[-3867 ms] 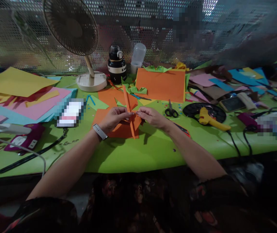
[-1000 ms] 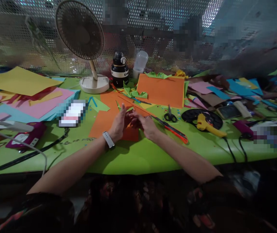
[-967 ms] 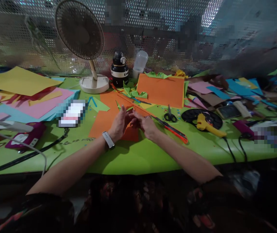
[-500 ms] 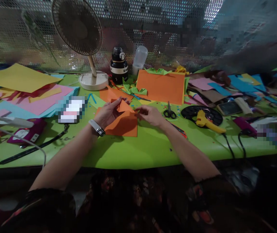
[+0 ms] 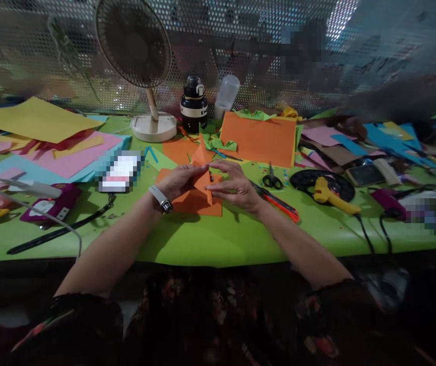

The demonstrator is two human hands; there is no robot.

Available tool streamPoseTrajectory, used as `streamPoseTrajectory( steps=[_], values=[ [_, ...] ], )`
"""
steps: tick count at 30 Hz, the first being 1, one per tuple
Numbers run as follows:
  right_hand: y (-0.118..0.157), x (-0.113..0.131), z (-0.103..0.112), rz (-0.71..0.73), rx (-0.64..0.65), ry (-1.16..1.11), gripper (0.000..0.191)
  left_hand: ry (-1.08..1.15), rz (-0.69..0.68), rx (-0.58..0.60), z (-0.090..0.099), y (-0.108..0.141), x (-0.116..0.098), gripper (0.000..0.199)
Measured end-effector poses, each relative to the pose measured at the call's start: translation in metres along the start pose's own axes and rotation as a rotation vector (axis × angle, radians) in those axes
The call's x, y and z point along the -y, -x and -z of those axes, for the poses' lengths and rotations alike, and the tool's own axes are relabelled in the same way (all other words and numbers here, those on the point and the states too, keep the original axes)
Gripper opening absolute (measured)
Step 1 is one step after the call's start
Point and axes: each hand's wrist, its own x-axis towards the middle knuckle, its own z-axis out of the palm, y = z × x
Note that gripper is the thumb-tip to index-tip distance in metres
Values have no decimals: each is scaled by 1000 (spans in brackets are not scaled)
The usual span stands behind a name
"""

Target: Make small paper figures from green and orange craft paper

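Note:
A folded piece of orange paper (image 5: 203, 179) stands upright between my two hands, its pointed tip upward. My left hand (image 5: 180, 182), with a watch on the wrist, pinches it from the left. My right hand (image 5: 236, 187) has its fingers curled against the folded paper's right side, thumb side hidden in part. Beneath the hands an orange sheet (image 5: 212, 207) lies flat on the green table (image 5: 202, 244). Just right of my right hand lie a red and black cutter knife (image 5: 279, 202) and black scissors (image 5: 271, 179).
A fan (image 5: 152, 126), a black bottle (image 5: 194, 109) and a clear bottle (image 5: 228, 91) stand behind. A phone (image 5: 121, 172) and coloured sheets (image 5: 42, 122) lie left. Rightward are a yellow glue gun (image 5: 330, 195) on a black round tray (image 5: 297, 179) and an orange sheet stack (image 5: 259, 140).
The folded orange paper has turned from lying low over the sheet to standing upright. My right hand has turned and closed in on its right side. The view has shifted slightly.

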Motion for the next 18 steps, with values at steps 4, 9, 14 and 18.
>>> streamPoseTrajectory(
  steps=[4,9,14,18],
  values=[
    [0,2,-3,-94,-39,-138,15,15,-56,2,-3,2,0,26],
    [-1,1,-8,-218,-140,-266,11,35,-139,-16,-13,9,-1,26],
    [-4,2,-15,-419,-151,-531,23,13,-246,-7,-23,16,-3,30],
    [-5,5,-18,-538,-166,-627,29,34,-222,-16,-28,20,-4,33]
  ],
)
